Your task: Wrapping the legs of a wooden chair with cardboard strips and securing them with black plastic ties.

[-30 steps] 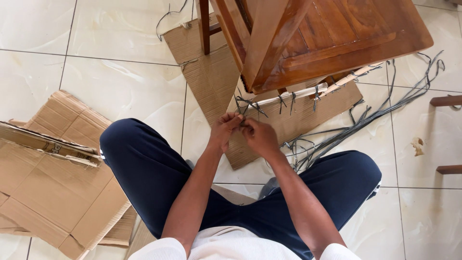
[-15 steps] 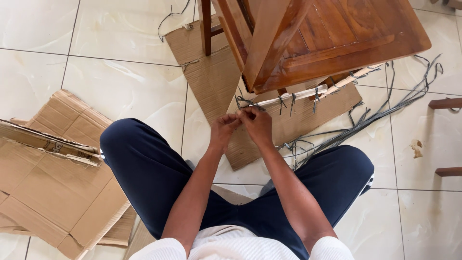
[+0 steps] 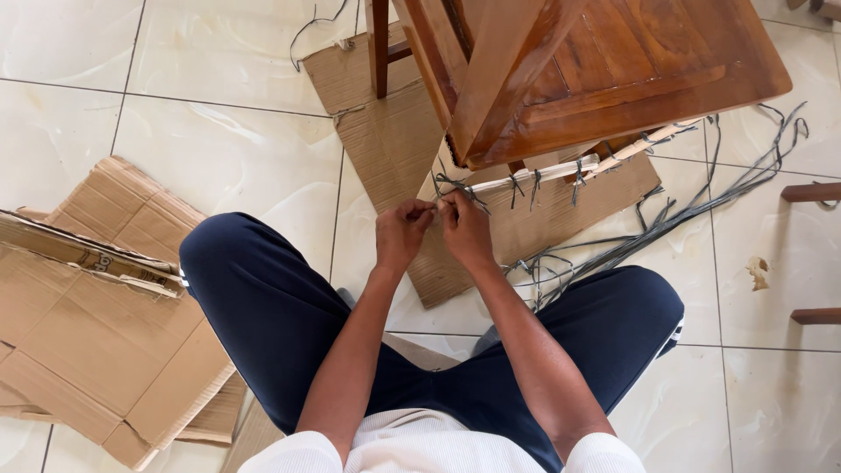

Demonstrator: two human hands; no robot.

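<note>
My left hand [image 3: 400, 232] and my right hand [image 3: 466, 229] meet close together just below the end of a pale wooden slat [image 3: 545, 174]. Both pinch a thin grey strand [image 3: 445, 186] that is knotted around that slat end. More short grey ties hang along the slat. The slat lies against the underside of a brown wooden chair [image 3: 604, 66] that stands tilted on flat cardboard [image 3: 394, 140]. I sit on the floor with my knees spread in dark blue trousers.
A bundle of long grey strands [image 3: 666, 219] trails over the tiles to the right. Torn, flattened cardboard boxes [image 3: 96, 298] lie at my left. Brown wooden pieces [image 3: 813, 191] poke in at the right edge. A small crumpled scrap [image 3: 759, 271] lies on the tiles.
Both hands have shifted slightly up toward the slat end while staying pinched together on the strand. The chair and cardboard have not moved.
</note>
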